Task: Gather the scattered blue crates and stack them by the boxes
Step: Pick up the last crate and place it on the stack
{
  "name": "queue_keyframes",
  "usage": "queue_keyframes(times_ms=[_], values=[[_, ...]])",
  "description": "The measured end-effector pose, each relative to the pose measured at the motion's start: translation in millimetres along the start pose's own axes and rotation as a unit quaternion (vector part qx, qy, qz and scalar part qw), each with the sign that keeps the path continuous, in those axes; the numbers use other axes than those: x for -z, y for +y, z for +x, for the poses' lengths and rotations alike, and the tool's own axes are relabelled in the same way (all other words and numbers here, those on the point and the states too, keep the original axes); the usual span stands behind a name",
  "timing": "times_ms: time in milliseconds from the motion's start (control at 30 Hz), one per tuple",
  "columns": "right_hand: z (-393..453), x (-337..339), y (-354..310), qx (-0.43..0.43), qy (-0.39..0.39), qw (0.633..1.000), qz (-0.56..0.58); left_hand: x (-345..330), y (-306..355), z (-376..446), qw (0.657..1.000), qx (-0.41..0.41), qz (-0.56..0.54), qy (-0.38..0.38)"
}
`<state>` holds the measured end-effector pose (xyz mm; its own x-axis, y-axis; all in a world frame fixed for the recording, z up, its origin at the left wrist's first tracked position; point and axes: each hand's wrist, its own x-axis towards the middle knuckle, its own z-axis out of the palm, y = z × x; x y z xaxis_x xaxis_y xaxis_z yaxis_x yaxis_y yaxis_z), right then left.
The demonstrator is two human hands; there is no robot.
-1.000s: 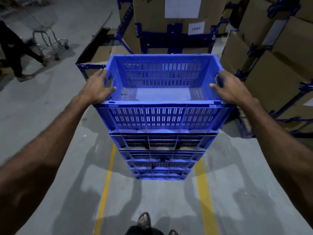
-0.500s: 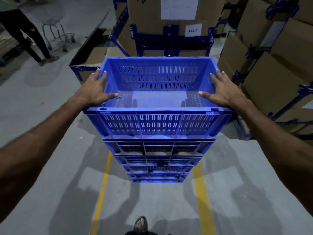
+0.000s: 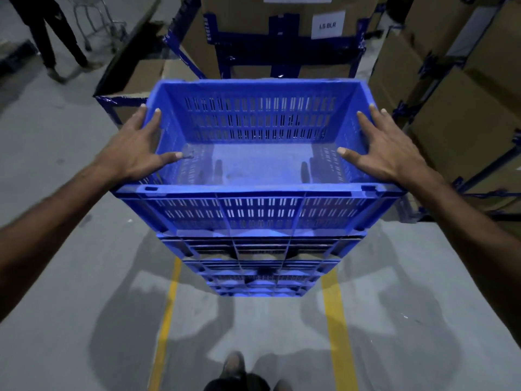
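Fingers that curled over the side rims a second ago now lie straight: the left hand (image 3: pixel 135 152) and right hand (image 3: pixel 387 153) rest flat, released, on the top blue slotted plastic crate (image 3: pixel 259 153), so it looks seated on the stack of blue plastic crates (image 3: pixel 259 261). Beyond the hands, brown cardboard boxes (image 3: pixel 282 35) crowd close; open grey floor (image 3: pixel 70 277) lies behind and left of them.

Dim, bluish overhead light — soft multiple shadows, wide-angle bending at edges.
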<state>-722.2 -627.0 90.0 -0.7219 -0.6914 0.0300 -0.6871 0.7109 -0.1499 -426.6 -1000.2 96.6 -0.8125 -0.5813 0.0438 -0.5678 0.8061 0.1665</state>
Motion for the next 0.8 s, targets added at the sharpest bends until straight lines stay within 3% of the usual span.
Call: queue_keyframes(times_ms=[800], values=[[-1.6,-2.9,2.0,-0.008,0.004,0.999,0.031,-7.1,-11.2,1.7,1.000,-0.010,-0.005,-0.001]])
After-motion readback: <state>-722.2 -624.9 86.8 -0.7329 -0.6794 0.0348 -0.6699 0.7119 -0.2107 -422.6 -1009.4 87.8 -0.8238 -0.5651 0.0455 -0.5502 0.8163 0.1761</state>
